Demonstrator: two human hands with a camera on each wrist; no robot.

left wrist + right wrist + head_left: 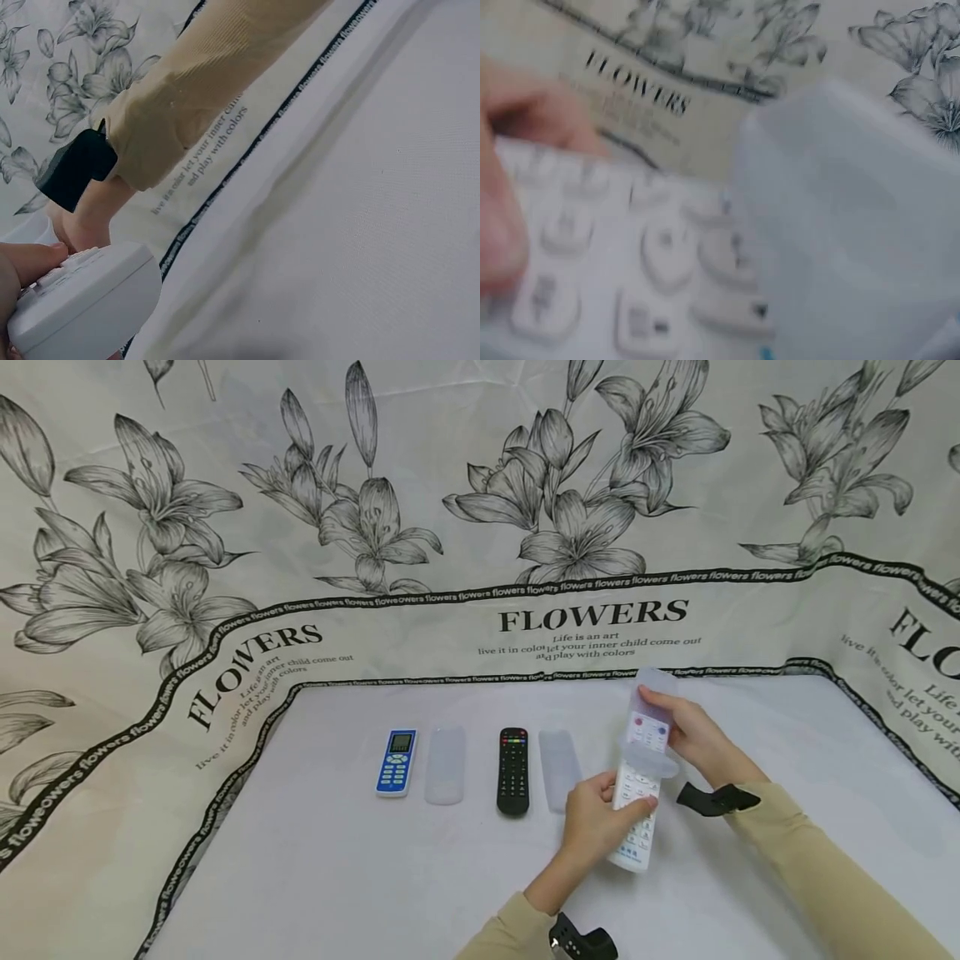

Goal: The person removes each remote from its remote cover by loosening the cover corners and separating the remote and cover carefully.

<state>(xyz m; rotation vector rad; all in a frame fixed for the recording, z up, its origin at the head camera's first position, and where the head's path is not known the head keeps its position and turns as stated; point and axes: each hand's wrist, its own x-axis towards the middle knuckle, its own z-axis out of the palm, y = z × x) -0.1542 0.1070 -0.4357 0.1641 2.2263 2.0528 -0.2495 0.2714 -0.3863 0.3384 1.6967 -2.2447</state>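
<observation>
A long white remote control (pixel 636 827) with several rows of buttons is tilted above the table at the right. My left hand (pixel 596 818) grips its lower half, thumb across the buttons. A translucent sleeve-like cover (pixel 654 681) surrounds the remote's upper end, its near edge flaring outward over the keys. My right hand (pixel 693 735) holds the cover and the remote's top from the right side. In the right wrist view the cover (pixel 847 217) hides part of the white buttons. The left wrist view has the lower end of the remote (pixel 97 300) close up.
Left of the hands lie a blue remote (pixel 396 763), a translucent cover (pixel 446 766), a black remote (pixel 513 772) and another translucent cover (pixel 558 768), partly behind my left hand. A white cloth (pixel 337 877) covers the table. Behind it hangs a flower-printed curtain (pixel 420 635).
</observation>
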